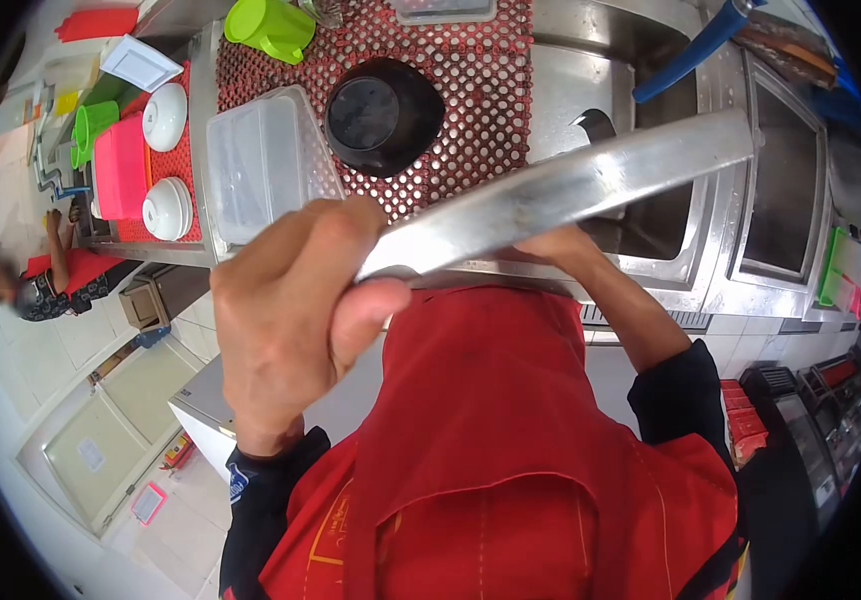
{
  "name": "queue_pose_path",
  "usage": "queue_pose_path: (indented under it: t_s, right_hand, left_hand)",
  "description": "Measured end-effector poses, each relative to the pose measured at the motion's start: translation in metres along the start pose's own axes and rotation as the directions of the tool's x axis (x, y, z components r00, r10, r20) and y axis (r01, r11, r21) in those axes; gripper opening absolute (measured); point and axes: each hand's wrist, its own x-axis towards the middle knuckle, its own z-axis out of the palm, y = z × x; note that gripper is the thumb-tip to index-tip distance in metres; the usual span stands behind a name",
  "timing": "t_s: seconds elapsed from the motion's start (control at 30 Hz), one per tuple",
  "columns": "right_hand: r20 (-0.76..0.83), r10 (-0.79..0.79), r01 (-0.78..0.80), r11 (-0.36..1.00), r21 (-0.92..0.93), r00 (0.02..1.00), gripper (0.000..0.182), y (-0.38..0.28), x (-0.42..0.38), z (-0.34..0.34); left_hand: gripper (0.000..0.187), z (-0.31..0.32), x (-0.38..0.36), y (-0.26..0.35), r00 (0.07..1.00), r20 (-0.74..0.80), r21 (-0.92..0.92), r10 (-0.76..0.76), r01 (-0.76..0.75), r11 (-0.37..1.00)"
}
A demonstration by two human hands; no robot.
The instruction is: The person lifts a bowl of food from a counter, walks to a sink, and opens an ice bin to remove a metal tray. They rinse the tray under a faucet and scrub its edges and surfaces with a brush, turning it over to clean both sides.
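My left hand (295, 300) is closed around the near left end of a metal tray (560, 190), its thumb on the lower side. The tray appears nearly edge-on, as a long shiny band rising to the right over the sink. My right hand (555, 243) is behind and below the tray; its fingers are hidden, so its grip cannot be made out. Beyond my left hand, a black bowl (384, 117) lies upside down on a red perforated mat (480, 100). Left of the bowl is a clear plastic container (268, 165).
A steel sink (665, 215) lies under the tray, with a blue handle or pipe (685, 60) above it. A green jug (270, 28) is on the mat. White bowls (167, 210) and a pink container (120, 172) stand farther left. Another person (50, 275) is at the far left.
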Motion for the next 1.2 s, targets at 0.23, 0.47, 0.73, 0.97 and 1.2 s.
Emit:
queue_pose_path:
  t_s: [0.23, 0.47, 0.73, 0.97, 1.2]
  right_hand:
    - [-0.181, -0.115, 0.104, 0.992, -0.072, 0.977, 0.024, 0.018, -0.027, 0.028]
    - [-0.629, -0.41, 0.165, 0.896, -0.411, 0.661, 0.022, 0.002, -0.022, 0.066]
    - [-0.412, 0.024, 0.073, 0.973, 0.22, 0.911, 0.015, -0.002, -0.022, 0.059]
    - [-0.338, -0.098, 0.096, 0.995, -0.022, 0.936, 0.012, 0.006, -0.016, 0.047]
    - [-0.439, -0.213, 0.133, 0.97, -0.205, 0.873, 0.019, 0.006, -0.027, 0.062]
  left_hand:
    - [0.049, 0.01, -0.005, 0.001, 0.978, -0.003, 0.045, 0.209, -0.208, 0.977]
    - [0.048, 0.01, -0.011, 0.002, 0.979, 0.01, 0.083, 0.204, -0.205, 0.975]
    - [0.043, 0.012, -0.016, 0.01, 0.984, -0.009, 0.083, 0.179, -0.178, 0.981]
    - [0.042, 0.009, -0.017, 0.015, 0.991, 0.007, 0.104, 0.133, -0.133, 0.986]
    - [0.042, 0.014, -0.023, 0.012, 0.981, -0.022, 0.077, 0.191, -0.189, 0.979]
